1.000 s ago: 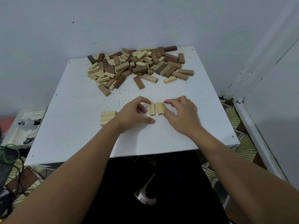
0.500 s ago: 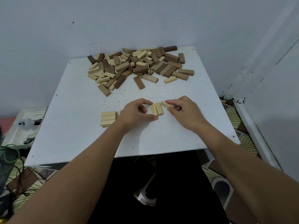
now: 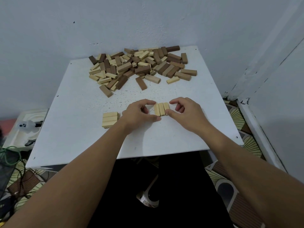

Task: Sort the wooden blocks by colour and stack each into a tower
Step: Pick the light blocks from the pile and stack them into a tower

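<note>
Since half a second ago, a third pale block has been closed against two others into a row of three (image 3: 161, 109), near the white table (image 3: 79, 102) front edge; it is pinched between left hand (image 3: 139, 114) and right hand (image 3: 185, 112). First pale layer (image 3: 110, 119) lies just left; mixed pile (image 3: 139, 66) at the table's far side awaits sorting.

White table (image 3: 79, 102), pale walls (image 3: 148, 18), patterned floor (image 3: 251, 145)

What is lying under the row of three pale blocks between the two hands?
The three pale blocks lie side by side directly on the white table; nothing else shows beneath them. The left hand and right hand cover the row's outer edges.
</note>
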`<state>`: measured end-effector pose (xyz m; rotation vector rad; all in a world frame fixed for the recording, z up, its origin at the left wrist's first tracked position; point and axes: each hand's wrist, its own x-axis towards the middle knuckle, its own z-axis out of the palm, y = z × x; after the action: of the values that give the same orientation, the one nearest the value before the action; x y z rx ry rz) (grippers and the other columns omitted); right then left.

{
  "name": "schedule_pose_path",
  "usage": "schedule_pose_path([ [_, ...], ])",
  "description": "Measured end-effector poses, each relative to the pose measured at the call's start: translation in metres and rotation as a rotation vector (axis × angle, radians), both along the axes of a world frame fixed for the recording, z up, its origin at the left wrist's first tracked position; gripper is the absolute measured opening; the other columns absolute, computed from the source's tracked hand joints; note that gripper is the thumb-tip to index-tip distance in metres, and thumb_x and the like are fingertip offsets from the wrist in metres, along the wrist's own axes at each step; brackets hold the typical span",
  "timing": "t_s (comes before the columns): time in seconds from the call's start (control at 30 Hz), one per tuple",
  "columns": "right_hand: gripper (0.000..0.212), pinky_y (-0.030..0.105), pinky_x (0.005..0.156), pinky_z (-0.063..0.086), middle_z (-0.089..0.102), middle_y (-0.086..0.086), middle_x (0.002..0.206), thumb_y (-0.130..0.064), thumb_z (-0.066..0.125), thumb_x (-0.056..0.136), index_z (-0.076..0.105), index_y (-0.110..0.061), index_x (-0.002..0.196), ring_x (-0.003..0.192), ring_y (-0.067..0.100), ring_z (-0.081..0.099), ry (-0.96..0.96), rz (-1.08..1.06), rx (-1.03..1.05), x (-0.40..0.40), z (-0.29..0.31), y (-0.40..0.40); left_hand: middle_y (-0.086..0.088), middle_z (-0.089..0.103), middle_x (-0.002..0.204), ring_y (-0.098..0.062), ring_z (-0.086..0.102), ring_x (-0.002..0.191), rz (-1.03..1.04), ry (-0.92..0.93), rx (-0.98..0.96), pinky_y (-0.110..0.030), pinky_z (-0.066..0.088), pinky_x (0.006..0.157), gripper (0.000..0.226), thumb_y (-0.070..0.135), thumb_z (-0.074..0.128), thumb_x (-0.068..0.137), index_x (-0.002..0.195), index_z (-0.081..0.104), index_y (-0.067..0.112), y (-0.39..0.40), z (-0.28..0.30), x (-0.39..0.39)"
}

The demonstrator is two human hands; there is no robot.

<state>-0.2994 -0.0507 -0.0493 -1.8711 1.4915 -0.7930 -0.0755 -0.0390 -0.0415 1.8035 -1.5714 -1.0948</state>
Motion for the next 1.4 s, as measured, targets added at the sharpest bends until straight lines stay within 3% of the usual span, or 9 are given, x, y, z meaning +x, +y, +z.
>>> schedule_pose_path([
  [0.07, 0.056, 0.026, 0.081, 0.052, 0.059, -0.008, 0.100, -0.038, 0.082, 0.086, 0.059, -0.030, 0.136, 0.090, 0.011, 0.057, 0.008, 0.104, 0.094, -0.009, 0.009, -0.002, 0.008, 0.059, 0.086, -0.012, 0.058, 0.079, -0.003, -0.002, 0.010, -0.036, 0.042, 0.076, 0.064, 0.054, 0.094, 0.061, 0.120, 0.070, 0.050, -0.001, -0.001, 0.001],
  [0.2, 0.083, 0.040, 0.101, 0.049, 0.053, -0.014, 0.114, -0.044, 0.082, 0.082, 0.039, -0.042, 0.152, 0.106, 0.010, 0.052, 0.251, 0.287, 0.186, -0.017, 0.023, -0.017, 0.010, 0.059, 0.080, -0.011, 0.057, 0.076, -0.006, -0.040, 0.041, -0.037, 0.037, 0.077, 0.064, 0.057, 0.092, 0.059, 0.118, 0.069, 0.052, -0.007, 0.002, -0.002],
  [0.33, 0.068, 0.040, 0.103, 0.045, 0.051, -0.015, 0.113, -0.046, 0.082, 0.081, 0.053, -0.047, 0.142, 0.104, 0.008, 0.051, 0.319, 0.324, 0.218, -0.013, 0.032, -0.029, 0.013, 0.059, 0.079, -0.010, 0.057, 0.078, -0.024, -0.147, 0.025, -0.038, 0.036, 0.079, 0.054, 0.051, 0.092, 0.069, 0.117, 0.068, 0.052, -0.008, 0.007, -0.004],
  [0.5, 0.053, 0.038, 0.103, 0.039, 0.055, -0.016, 0.108, -0.050, 0.085, 0.077, 0.064, -0.049, 0.125, 0.099, 0.000, 0.049, 0.207, 0.241, 0.201, -0.011, 0.022, -0.028, 0.019, 0.049, 0.098, -0.020, 0.045, 0.110, -0.116, -0.420, -0.046, -0.040, 0.031, 0.090, 0.057, 0.063, 0.088, 0.068, 0.121, 0.067, 0.054, -0.013, 0.024, -0.008],
  [0.6, 0.051, 0.036, 0.102, 0.031, 0.055, -0.015, 0.108, -0.051, 0.084, 0.076, 0.065, -0.050, 0.123, 0.100, 0.000, 0.048, 0.206, 0.208, 0.168, -0.009, 0.015, -0.028, 0.010, 0.049, 0.107, -0.023, 0.040, 0.116, -0.166, -0.480, -0.044, -0.041, 0.031, 0.095, 0.059, 0.067, 0.085, 0.068, 0.122, 0.066, 0.055, -0.017, 0.028, -0.007],
  [0.8, 0.056, 0.034, 0.093, 0.025, 0.054, -0.016, 0.109, -0.054, 0.083, 0.077, 0.063, -0.051, 0.130, 0.100, -0.002, 0.046, 0.222, 0.214, 0.171, -0.009, 0.014, -0.031, 0.008, 0.047, 0.112, -0.023, 0.043, 0.118, -0.177, -0.341, -0.012, -0.052, 0.038, 0.107, 0.056, 0.065, 0.088, 0.063, 0.115, 0.065, 0.060, -0.020, 0.022, -0.001],
  [1.17, 0.061, 0.034, 0.090, 0.024, 0.053, -0.015, 0.107, -0.058, 0.083, 0.076, 0.062, -0.050, 0.133, 0.099, 0.004, 0.046, 0.233, 0.193, 0.163, -0.006, 0.012, -0.032, 0.005, 0.047, 0.115, -0.016, 0.049, 0.111, -0.171, -0.253, 0.027, -0.046, 0.045, 0.104, 0.046, 0.052, 0.094, 0.065, 0.101, 0.066, 0.059, -0.022, 0.027, -0.005],
  [1.33, 0.055, 0.033, 0.090, 0.022, 0.055, -0.014, 0.106, -0.059, 0.083, 0.074, 0.065, -0.052, 0.125, 0.098, 0.001, 0.047, 0.209, 0.183, 0.144, -0.006, 0.009, -0.031, 0.007, 0.045, 0.113, -0.019, 0.047, 0.112, -0.161, -0.234, 0.026, -0.048, 0.044, 0.106, 0.058, 0.051, 0.095, 0.065, 0.116, 0.069, 0.057, -0.021, 0.023, -0.004],
  [1.4, 0.053, 0.033, 0.090, 0.021, 0.055, -0.015, 0.106, -0.059, 0.083, 0.073, 0.066, -0.052, 0.123, 0.098, 0.000, 0.047, 0.205, 0.174, 0.135, -0.006, 0.008, -0.031, 0.006, 0.045, 0.114, -0.020, 0.045, 0.113, -0.163, -0.232, 0.026, -0.049, 0.042, 0.106, 0.054, 0.051, 0.094, 0.066, 0.114, 0.070, 0.058, -0.021, 0.022, -0.004],
])
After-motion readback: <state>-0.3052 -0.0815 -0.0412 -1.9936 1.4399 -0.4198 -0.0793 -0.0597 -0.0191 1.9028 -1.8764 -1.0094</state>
